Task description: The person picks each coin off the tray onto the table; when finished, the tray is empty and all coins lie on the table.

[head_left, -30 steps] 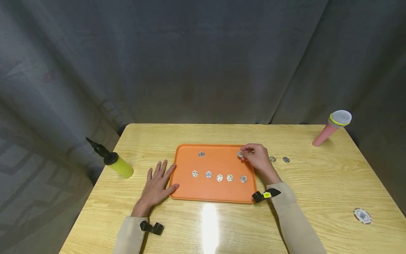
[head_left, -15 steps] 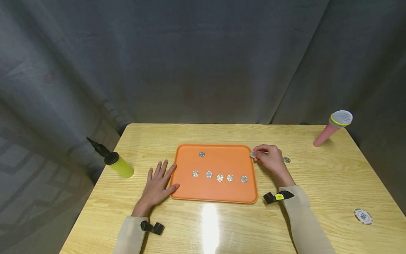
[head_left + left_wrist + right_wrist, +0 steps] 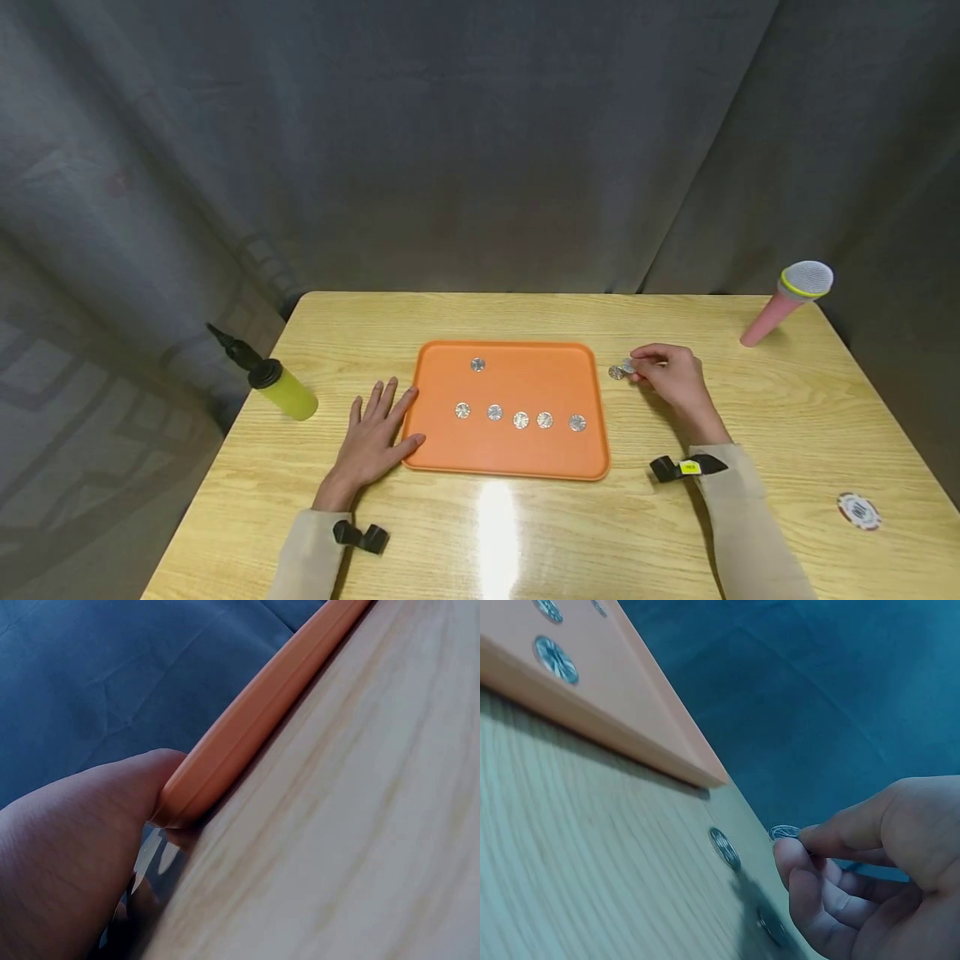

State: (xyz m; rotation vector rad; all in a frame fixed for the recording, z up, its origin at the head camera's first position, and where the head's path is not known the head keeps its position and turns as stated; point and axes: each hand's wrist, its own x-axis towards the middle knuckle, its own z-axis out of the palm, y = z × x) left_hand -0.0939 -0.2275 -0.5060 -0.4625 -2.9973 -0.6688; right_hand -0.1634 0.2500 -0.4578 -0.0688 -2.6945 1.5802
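My right hand (image 3: pixel 672 379) pinches a silver coin (image 3: pixel 628 365) between thumb and fingertips, just above the table right of the orange tray (image 3: pixel 517 462). In the right wrist view the held coin (image 3: pixel 784 832) shows at the fingertips. Beneath it, a loose coin (image 3: pixel 616 372) lies on the wood. Another table coin (image 3: pixel 772 926) appears in the right wrist view, partly in shadow. My left hand (image 3: pixel 369 442) lies with fingers spread at the tray's left edge, its thumb touching the rim. Several coins rest in the tray, most in a row (image 3: pixel 521 420), with one coin (image 3: pixel 477 364) near the back.
A yellow-green hand pump (image 3: pixel 288 393) with a black nozzle stands on the left. At the back right is a pink toy microphone (image 3: pixel 776 312). A poker chip (image 3: pixel 858 511) lies at the front right. Grey curtains (image 3: pixel 480 167) hang behind the table.
My right hand has moved right with the pinched coin, from over the tray's back right corner to over the table, uncovering a coin there. My left hand has stayed put.
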